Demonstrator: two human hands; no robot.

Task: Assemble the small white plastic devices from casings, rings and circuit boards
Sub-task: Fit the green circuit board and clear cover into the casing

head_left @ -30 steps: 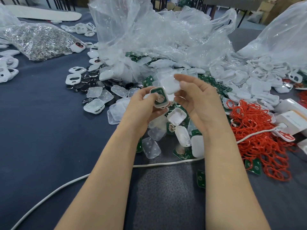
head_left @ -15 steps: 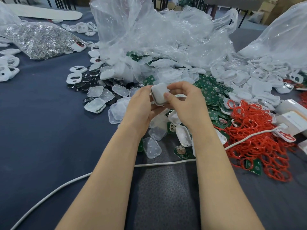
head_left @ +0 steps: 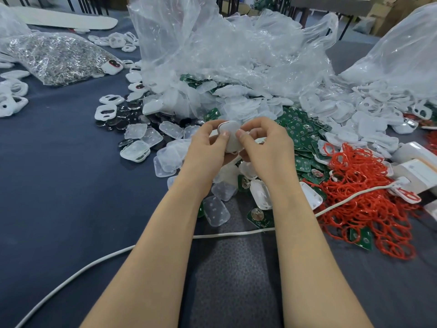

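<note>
Both thumbs now atop closed white casing [head_left: 231, 136]; L hand [head_left: 205, 151] & R hand [head_left: 268, 150] fingers [head_left: 243, 138] pinch it over bench [head_left: 59, 185].

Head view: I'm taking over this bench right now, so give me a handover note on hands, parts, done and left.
Left hand and right hand both grip one small white plastic device above the dark blue table, thumbs pressing its closed shell.
Parts: green circuit boards heaped right of the hands, red rings further right, white casing halves beyond the hands.
Done: this unit looks closed; whether fully snapped, cannot tell.
Left: set it aside, build the rest.
</note>
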